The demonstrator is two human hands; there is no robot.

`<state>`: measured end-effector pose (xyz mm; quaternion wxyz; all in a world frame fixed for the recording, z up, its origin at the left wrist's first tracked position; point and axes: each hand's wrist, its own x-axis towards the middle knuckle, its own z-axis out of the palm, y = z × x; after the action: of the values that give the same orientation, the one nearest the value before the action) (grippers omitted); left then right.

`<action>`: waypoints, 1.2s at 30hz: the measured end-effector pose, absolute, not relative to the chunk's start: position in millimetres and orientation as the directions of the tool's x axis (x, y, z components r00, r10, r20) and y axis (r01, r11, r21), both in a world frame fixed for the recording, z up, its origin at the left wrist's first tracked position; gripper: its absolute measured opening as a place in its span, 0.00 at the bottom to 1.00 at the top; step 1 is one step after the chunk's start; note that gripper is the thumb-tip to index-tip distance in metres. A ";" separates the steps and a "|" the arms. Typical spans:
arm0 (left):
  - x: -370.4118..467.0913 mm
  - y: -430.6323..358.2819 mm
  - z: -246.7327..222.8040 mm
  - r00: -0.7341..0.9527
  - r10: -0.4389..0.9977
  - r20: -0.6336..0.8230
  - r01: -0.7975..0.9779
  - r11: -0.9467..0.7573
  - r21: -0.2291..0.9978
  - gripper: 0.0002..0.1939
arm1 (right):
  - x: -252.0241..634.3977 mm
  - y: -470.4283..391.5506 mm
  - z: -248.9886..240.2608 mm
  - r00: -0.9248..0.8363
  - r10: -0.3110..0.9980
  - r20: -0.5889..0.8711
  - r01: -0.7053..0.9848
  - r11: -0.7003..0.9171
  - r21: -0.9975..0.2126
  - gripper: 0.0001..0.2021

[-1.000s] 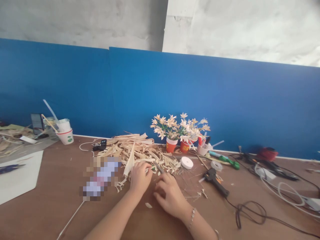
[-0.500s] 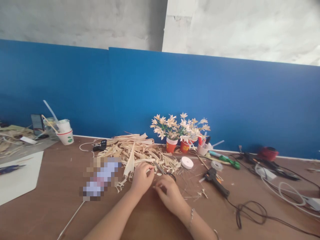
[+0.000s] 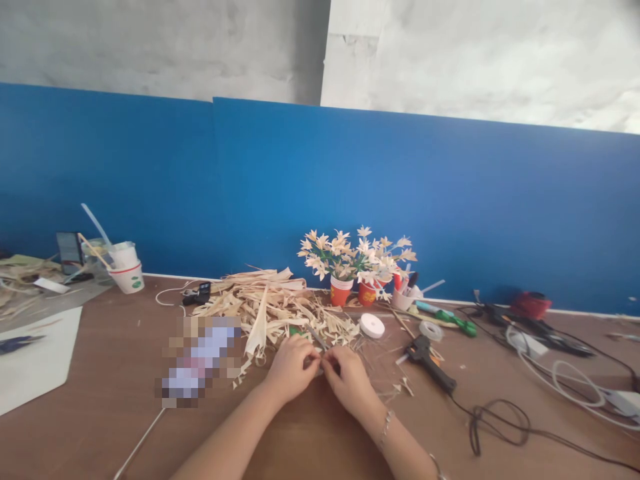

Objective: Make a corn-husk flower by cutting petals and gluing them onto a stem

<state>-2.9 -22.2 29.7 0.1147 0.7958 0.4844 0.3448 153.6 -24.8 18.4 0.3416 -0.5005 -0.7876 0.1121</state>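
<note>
My left hand (image 3: 294,367) and my right hand (image 3: 349,377) meet fingertip to fingertip above the table's middle. Both have thumb and fingers pinched; whatever they grip is too small or hidden to name. Just beyond them lies a pair of scissors (image 3: 316,335), its handles largely covered by my right hand. A small green thing (image 3: 295,330) shows past the left knuckles, its kind unclear. Behind stretches a heap of pale dried husk strips (image 3: 235,301), with one broad pointed piece (image 3: 257,327) near my left hand.
Paper cups hold pale artificial flowers (image 3: 340,250) by the blue partition (image 3: 400,173). Right of my hands are a white tape roll (image 3: 372,326), clear tape (image 3: 431,331) and a glue gun (image 3: 430,363) with a looping cord. A blurred-out object (image 3: 203,360) lies left.
My hands have come together from slightly apart, the right one moving up toward the left fingertips. A green bit now shows beyond my left hand.
</note>
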 end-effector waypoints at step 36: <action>-1.8 -20.3 22.9 0.081 0.901 0.426 0.747 -0.338 0.573 0.08 | 172.1 -15.5 27.8 0.064 0.865 0.498 0.863 0.203 -0.463 0.06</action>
<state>-1.8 -20.3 22.9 0.1033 0.7280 0.5658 0.3731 172.1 -15.5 27.8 0.3652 -0.6313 -0.6842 0.0015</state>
